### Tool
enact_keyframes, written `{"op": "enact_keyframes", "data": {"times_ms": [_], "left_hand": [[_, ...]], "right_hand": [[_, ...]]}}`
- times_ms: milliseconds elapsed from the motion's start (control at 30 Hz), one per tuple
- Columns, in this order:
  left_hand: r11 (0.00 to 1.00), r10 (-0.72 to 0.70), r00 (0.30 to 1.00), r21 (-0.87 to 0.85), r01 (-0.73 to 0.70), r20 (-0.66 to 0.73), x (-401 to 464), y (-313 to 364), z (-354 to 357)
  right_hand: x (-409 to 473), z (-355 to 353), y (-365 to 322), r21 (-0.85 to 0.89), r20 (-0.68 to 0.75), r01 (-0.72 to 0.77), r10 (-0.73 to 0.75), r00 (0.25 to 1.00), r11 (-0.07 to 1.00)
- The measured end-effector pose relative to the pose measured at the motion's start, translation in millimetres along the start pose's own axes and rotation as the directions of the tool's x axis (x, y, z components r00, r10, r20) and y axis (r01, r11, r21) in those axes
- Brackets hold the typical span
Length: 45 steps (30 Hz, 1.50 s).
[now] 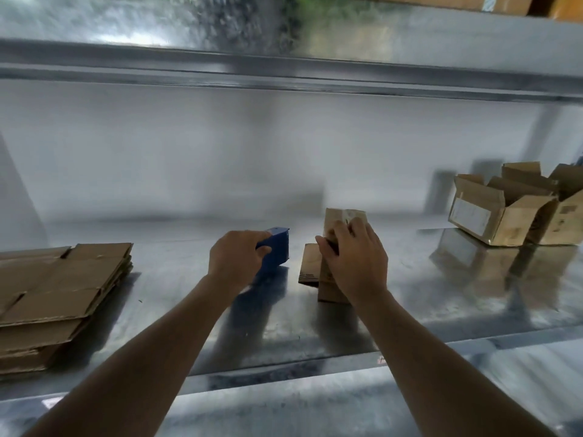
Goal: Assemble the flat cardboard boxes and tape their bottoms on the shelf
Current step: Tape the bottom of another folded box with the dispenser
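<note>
Right hand (353, 263) rests atop the small cardboard box (328, 288) at shelf (410, 298) centre, fingers (339, 239) curled over its upper flap. Left hand (235, 258), at 9 o'clock of the box, grips a blue tape dispenser (276, 252). Flat cardboard stack (60, 294) far at 9 o'clock; assembled boxes (511, 212) at 2 o'clock.

Your shelf (284, 335) is shiny metal. On it, at your left, lies a stack of flats (60, 294). Mid-shelf stand a blue dispenser (277, 250) and a small box (328, 279). Far right sit two open boxes (511, 212), touching.
</note>
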<state>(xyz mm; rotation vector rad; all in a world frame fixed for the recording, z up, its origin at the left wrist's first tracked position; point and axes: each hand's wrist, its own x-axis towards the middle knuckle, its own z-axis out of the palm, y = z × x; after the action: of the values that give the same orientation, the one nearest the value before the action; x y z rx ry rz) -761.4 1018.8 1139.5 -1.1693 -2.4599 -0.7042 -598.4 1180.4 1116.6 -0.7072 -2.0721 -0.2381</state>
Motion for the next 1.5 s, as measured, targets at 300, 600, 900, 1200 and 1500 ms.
{"op": "enact_keyframes", "data": {"times_ms": [300, 600, 900, 1200, 1500], "left_hand": [[0.997, -0.030, 0.999, 0.072, 0.027, 0.040, -17, 12, 5], [0.964, -0.109, 0.967, 0.262, 0.046, 0.232, -16, 22, 18], [0.966, 0.056, 0.993, 0.247, -0.081, 0.104, -18, 74, -3], [0.920, 0.274, 0.946, 0.241, -0.310, 0.172, -9, 105, 7], [0.927, 0.372, 0.927, -0.077, -0.368, 0.054, -6, 78, 43]], "right_hand": [[-4, -13, 10, 0.105, -0.011, 0.033, -0.032, 0.999, 0.994], [-5, -31, 15, 0.174, 0.174, 0.047, -0.078, 0.982, 0.984], [2, -54, 52, 0.413, 0.343, 0.031, -0.187, 0.921, 0.910], [7, -41, 66, 0.467, 0.382, 0.060, -0.263, 0.886, 0.882], [-3, -26, 76, 0.476, 0.314, -0.018, -0.151, 0.937, 0.879]]}}
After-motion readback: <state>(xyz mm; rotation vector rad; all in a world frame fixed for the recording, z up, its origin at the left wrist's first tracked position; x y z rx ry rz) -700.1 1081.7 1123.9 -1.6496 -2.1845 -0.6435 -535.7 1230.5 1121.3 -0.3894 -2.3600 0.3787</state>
